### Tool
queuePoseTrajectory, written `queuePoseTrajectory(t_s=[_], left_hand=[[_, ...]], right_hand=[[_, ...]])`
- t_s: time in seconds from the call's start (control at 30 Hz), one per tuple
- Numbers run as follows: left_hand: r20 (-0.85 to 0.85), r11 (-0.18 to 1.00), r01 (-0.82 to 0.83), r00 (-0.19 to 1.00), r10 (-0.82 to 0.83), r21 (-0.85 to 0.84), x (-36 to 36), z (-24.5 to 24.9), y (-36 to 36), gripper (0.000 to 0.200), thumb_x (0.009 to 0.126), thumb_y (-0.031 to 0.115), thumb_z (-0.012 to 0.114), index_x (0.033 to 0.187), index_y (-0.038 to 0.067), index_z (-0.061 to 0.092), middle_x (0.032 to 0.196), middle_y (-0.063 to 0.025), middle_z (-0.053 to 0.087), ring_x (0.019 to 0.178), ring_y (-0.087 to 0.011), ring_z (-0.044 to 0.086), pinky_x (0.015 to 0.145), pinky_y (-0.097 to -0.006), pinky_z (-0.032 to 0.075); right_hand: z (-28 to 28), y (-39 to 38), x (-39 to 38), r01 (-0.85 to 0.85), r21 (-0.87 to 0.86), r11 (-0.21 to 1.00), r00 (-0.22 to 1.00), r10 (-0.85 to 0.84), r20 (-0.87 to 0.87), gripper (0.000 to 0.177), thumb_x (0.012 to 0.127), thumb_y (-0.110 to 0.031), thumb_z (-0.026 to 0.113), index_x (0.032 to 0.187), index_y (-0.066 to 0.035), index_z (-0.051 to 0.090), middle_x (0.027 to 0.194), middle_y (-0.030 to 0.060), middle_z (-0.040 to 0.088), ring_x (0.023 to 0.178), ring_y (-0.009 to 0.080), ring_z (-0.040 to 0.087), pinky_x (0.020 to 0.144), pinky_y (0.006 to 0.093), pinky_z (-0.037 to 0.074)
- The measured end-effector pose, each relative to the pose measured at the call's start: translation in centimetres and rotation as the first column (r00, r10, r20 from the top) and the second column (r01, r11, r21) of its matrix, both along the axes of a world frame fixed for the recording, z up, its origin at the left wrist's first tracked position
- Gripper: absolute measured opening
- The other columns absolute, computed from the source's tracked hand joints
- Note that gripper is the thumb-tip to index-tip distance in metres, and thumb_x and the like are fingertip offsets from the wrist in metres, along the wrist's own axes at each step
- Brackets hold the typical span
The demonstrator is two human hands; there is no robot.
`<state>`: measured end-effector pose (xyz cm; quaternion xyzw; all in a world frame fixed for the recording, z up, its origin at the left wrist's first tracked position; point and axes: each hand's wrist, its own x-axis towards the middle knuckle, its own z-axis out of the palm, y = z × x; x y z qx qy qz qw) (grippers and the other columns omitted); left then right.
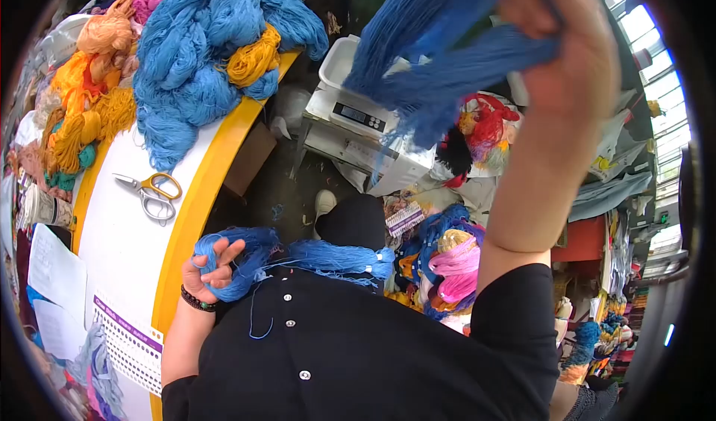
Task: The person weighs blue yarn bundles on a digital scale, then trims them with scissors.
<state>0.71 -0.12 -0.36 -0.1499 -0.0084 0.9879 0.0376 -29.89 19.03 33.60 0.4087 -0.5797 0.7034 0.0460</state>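
My left hand (214, 266), a dark bead bracelet on its wrist, has its fingers curled round a loop of blue yarn (250, 243) in front of my black shirt. Another light-blue bundle (335, 258) extends from there to the right across my front. My right hand (563, 29) is raised high at the upper right, blurred, gripping a hank of darker blue yarn (432, 63) that hangs down to the left. A loose blue strand (259, 324) trails over the shirt.
Scissors (155, 193) lie on the yellow-edged white table (198, 178), beside a large blue yarn pile (201, 41). A scale (358, 115) stands ahead on a metal stand. Colourful yarn (455, 264) is heaped at the right. A printed card (127, 339) is near my left arm.
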Motion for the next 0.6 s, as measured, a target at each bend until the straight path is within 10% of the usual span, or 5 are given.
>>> queuePoseTrajectory(t_s=[0.1, 0.2, 0.33, 0.5, 0.6], left_hand=[[-0.618, 0.992, 0.112, 0.777, -0.121, -0.054, 0.0, -0.3, 0.4, 0.043, 0.094, 0.038, 0.049, 0.067, 0.005, 0.052, 0.079, -0.0069, 0.058, 0.051, -0.0089, 0.046, 0.053, -0.0228, 0.044], [-0.666, 0.99, 0.123, 0.733, -0.138, -0.07, -0.5, 3.3, 1.0, 0.044, 0.095, 0.04, 0.046, 0.068, 0.005, 0.052, 0.078, -0.0073, 0.056, 0.052, -0.0108, 0.047, 0.054, -0.0245, 0.045], [-0.324, 0.981, 0.061, 0.939, -0.118, -0.183, -0.6, 6.3, 0.8, 0.05, 0.093, 0.026, 0.05, 0.137, 0.004, 0.039, 0.123, -0.0215, 0.057, 0.085, -0.0244, 0.063, 0.063, -0.0299, 0.052], [0.029, 0.697, 0.124, 0.989, -0.147, -0.706, -1.5, 6.9, 1.6, 0.04, 0.095, 0.033, 0.052, 0.119, 0.001, 0.058, 0.101, -0.0113, 0.067, 0.077, -0.0108, 0.06, 0.061, -0.0241, 0.047], [0.056, 0.723, -0.053, 0.99, 0.127, -0.689, -2.2, 9.4, 3.9, 0.031, 0.095, 0.032, 0.054, 0.104, 0.003, 0.064, 0.101, -0.0078, 0.067, 0.08, -0.0131, 0.061, 0.072, -0.024, 0.048]], right_hand=[[1.5, 0.3, 5.2, 0.016, -0.175, 0.985, 0.998, -0.025, -0.049, 0.031, 0.089, -0.013, 0.056, 0.114, 0.004, 0.05, 0.079, 0.0055, 0.061, 0.048, 0.002, 0.039, 0.044, 0.0167, 0.03], [-1.4, 1.3, 9.3, -0.112, -0.145, 0.983, 0.993, 0.115, 0.013, 0.031, 0.087, -0.012, 0.058, 0.114, 0.001, 0.053, 0.076, 0.0044, 0.061, 0.048, 0.0031, 0.042, 0.045, 0.0174, 0.033], [-11.2, -2.2, 10.4, -0.472, 0.238, 0.849, 0.792, 0.29, 0.537, 0.054, 0.083, -0.006, 0.062, 0.132, -0.006, 0.04, 0.085, 0.0066, 0.062, 0.062, 0.0096, 0.059, 0.049, 0.0192, 0.041], [-18.8, -3.4, 14.3, -0.561, 0.242, 0.792, 0.662, 0.253, 0.706, 0.062, 0.084, -0.006, 0.064, 0.137, -0.002, 0.032, 0.086, 0.005, 0.061, 0.062, 0.0074, 0.054, 0.054, 0.0216, 0.045], [-19.1, -3.5, 16.7, -0.55, 0.204, 0.81, 0.676, 0.288, 0.678, 0.057, 0.089, -0.001, 0.057, 0.137, 0.001, 0.027, 0.096, 0.0098, 0.06, 0.082, 0.0131, 0.062, 0.069, 0.0281, 0.053]])
